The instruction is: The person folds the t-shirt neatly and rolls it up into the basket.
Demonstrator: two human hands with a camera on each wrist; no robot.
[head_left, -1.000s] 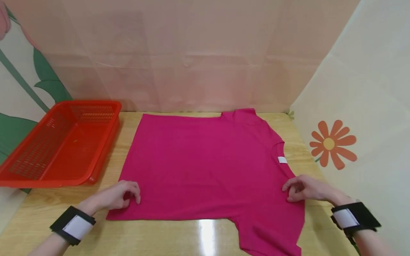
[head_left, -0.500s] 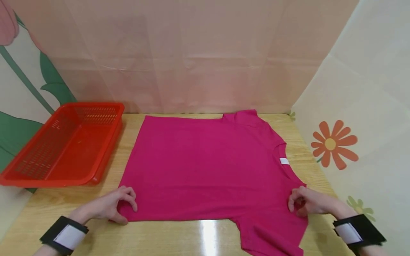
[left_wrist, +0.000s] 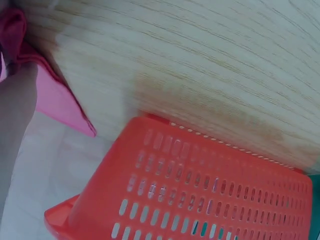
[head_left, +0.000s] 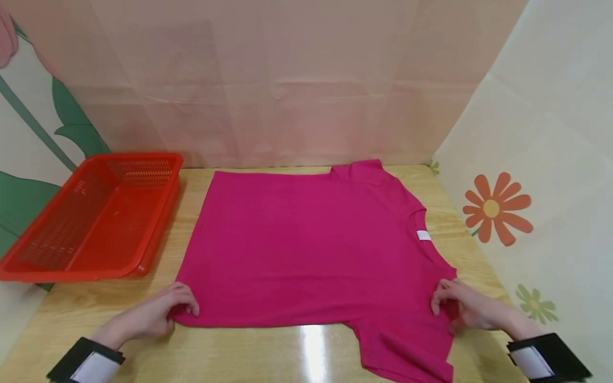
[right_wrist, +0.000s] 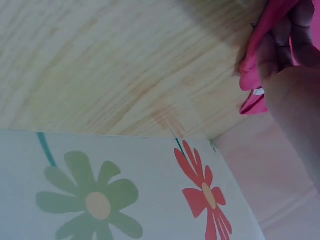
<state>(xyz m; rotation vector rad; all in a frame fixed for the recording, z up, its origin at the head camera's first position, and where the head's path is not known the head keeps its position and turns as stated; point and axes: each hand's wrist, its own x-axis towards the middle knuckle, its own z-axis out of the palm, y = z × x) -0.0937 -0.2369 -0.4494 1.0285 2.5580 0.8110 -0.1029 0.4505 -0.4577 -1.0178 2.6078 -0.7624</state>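
Observation:
A magenta short-sleeved T-shirt [head_left: 297, 239] lies flat in the head view, its hem at the left and its neckline, with a white label [head_left: 423, 235], at the right. At the near hem corner my left hand [head_left: 155, 314] pinches the cloth between thumb and fingers. My right hand [head_left: 469, 306] grips the shirt's near shoulder, close to the neckline. Cloth bunches up at the left hand [left_wrist: 17, 110] in the left wrist view. The right wrist view has the fingers of my right hand [right_wrist: 295, 75] curled at a fold of the shirt [right_wrist: 272, 22].
A red slotted plastic basket [head_left: 117, 213] stands on the wooden table [head_left: 239, 354] to the left of the shirt. A pinkish sheet [head_left: 297, 85] rises behind the table's far edge. On the right is a white flower-printed sheet [head_left: 565, 159].
Both hands have come nearer to the body, the left to the hem corner and the right to the shoulder edge, and their fingers have closed on the cloth. The T-shirt lies nearly as before.

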